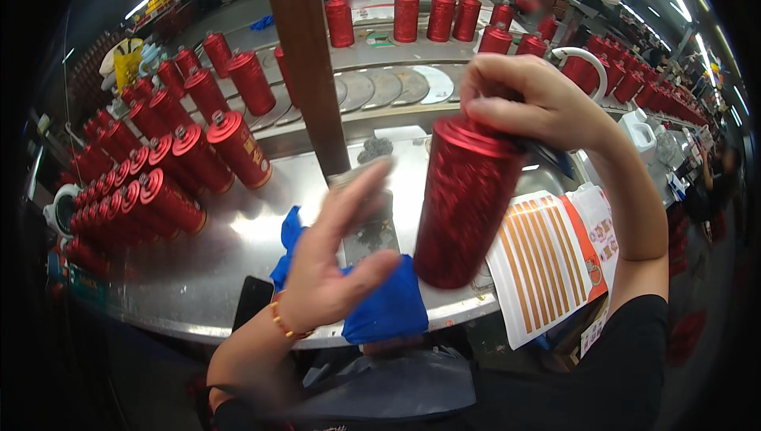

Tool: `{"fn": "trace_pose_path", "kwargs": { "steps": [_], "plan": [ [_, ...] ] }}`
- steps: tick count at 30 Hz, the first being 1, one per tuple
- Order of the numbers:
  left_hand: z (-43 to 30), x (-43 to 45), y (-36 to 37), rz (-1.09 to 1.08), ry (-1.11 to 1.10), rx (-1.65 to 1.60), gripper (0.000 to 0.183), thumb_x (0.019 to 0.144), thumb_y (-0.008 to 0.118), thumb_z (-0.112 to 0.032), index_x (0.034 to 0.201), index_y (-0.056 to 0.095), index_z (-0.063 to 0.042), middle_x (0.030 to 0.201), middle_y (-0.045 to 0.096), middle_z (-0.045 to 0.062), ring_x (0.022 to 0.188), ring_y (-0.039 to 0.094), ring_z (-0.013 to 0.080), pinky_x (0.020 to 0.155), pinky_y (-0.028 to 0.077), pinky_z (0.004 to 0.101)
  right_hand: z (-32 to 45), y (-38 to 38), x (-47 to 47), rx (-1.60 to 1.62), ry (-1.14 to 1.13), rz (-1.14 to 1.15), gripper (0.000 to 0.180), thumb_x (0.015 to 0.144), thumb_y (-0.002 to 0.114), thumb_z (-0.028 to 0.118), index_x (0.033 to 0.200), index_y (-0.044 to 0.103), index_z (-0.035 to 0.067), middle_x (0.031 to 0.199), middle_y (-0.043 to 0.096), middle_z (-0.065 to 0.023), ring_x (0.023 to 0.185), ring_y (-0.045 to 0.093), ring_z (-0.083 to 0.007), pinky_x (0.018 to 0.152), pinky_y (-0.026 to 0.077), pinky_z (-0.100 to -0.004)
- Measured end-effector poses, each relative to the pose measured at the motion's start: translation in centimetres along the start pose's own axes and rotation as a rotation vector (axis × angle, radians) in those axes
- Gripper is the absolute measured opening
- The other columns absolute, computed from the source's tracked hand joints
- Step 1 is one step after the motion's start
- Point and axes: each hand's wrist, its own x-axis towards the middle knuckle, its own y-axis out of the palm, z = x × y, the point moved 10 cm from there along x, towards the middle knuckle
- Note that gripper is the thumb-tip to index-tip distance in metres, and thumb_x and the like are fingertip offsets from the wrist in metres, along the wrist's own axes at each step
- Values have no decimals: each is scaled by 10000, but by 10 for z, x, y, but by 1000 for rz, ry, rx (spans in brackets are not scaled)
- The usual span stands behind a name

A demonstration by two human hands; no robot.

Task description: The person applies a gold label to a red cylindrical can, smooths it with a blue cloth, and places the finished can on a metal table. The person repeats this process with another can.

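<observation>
My right hand grips a glossy red bottle by its top, holding it up at a slight tilt over the front of the steel table. The bottle's neck is hidden by my fingers, and its visible side carries no gold label. To its left, my left hand is raised with fingers apart and nothing in it, slightly blurred. Beneath that hand a blue cloth hangs over the table's front edge. Sheets with gold label strips lie right of the held bottle, drooping over the edge.
Rows of red bottles with gold labels stand on the steel table at left. A brown post rises mid-table. Behind it, a slat conveyor carries more red bottles. A phone lies near the front edge. Two people work across the conveyor.
</observation>
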Motion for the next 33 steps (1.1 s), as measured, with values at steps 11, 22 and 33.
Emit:
{"fn": "trace_pose_path", "kwargs": {
  "steps": [11, 22, 33],
  "plan": [
    [108, -88, 30, -474, -396, -583, 976, 871, 855, -318, 1564, 261, 28, 1387, 579, 171, 1254, 605, 216, 1079, 492, 377, -108, 176, -16, 526, 341, 250, 374, 1116, 505, 306, 1299, 630, 5, 830, 590, 32, 573, 463, -10, 531, 346, -176],
    [154, -102, 11, -598, -573, -336, 988, 741, 862, -464, 1380, 384, 119, 1318, 612, 327, 1239, 634, 387, 1036, 509, 391, -199, 227, -66, 622, 561, 127, 554, 1127, 494, 357, 1561, 372, 34, 738, 589, -5, 455, 468, -42, 368, 338, -193],
    [161, -92, 3, -636, -532, -245, 851, 783, 870, -407, 1343, 426, 54, 1271, 622, 282, 1176, 659, 374, 1004, 524, 412, -213, 220, -55, 593, 534, -40, 599, 1110, 542, 357, 1588, 369, 39, 813, 595, 28, 476, 443, -1, 383, 320, -176]
  ]
}}
